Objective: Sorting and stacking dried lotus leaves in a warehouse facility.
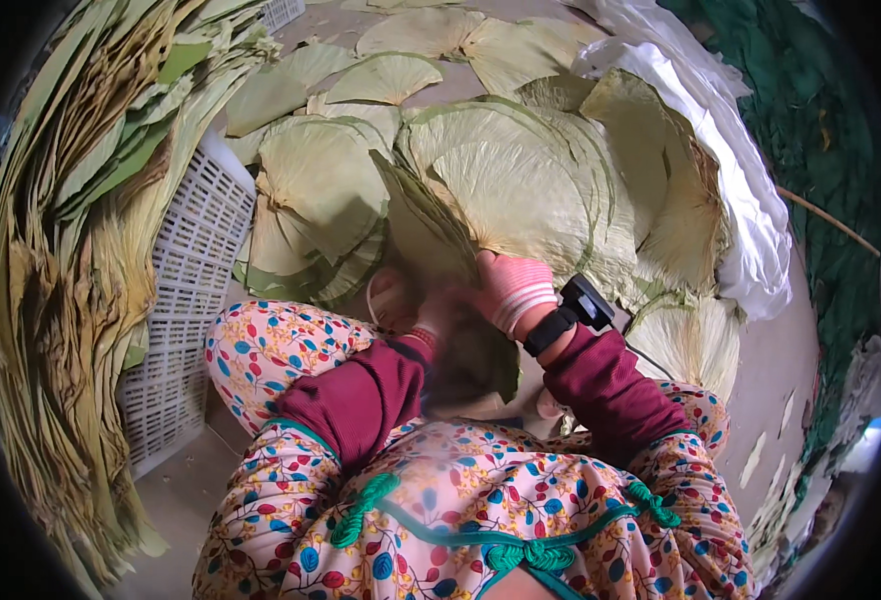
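My right hand (518, 288), in a pink-and-white striped glove, is closed at the narrow base of a large pale green dried leaf (511, 190). The leaf fans out flat on a layered pile. My left hand (445, 308) is low beside it, smeared by motion, its fingers hard to make out. Just above the left hand, a bundle of folded darker green leaves (423, 215) stands on edge, its lower end blurred. Whether the left hand grips this bundle cannot be told. Between my legs lies a dark leafy shape (476, 372), partly hidden by my arms.
A white plastic basket (196, 260) at the left has long dried leaves (81, 250) heaped over it. Another leaf stack (321, 190) lies ahead of my left knee. White plastic sheeting (726, 170) and dark green netting (811, 120) line the right side.
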Demonstrator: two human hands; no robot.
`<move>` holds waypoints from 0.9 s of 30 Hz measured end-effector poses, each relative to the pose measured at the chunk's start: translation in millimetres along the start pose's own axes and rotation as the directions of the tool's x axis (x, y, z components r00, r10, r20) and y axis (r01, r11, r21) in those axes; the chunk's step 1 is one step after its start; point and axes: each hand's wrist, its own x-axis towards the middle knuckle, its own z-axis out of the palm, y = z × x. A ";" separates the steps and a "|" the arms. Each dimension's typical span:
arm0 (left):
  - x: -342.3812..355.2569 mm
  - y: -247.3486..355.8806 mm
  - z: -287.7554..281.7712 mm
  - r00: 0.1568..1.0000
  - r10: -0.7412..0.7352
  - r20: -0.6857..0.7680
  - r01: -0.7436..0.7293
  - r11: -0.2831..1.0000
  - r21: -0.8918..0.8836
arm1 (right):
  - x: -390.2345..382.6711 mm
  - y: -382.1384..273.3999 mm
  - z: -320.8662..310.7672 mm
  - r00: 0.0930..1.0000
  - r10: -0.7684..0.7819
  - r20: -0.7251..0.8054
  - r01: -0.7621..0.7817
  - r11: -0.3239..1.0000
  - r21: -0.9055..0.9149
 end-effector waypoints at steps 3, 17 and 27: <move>3.5 -3.9 13.6 0.987 0.066 -0.145 -0.093 0.978 -0.187 | 9.6 0.7 4.6 0.998 -0.041 -0.053 0.038 0.997 -0.065; 7.7 28.6 -33.5 0.795 -0.473 0.380 0.421 -0.019 -0.907 | 70.6 10.6 -27.9 0.960 -0.200 0.195 0.250 0.926 -0.282; 28.3 21.4 -5.3 0.826 -0.500 0.260 0.562 0.700 -0.440 | 72.4 43.7 -29.0 0.973 -0.190 0.134 0.203 0.975 -0.088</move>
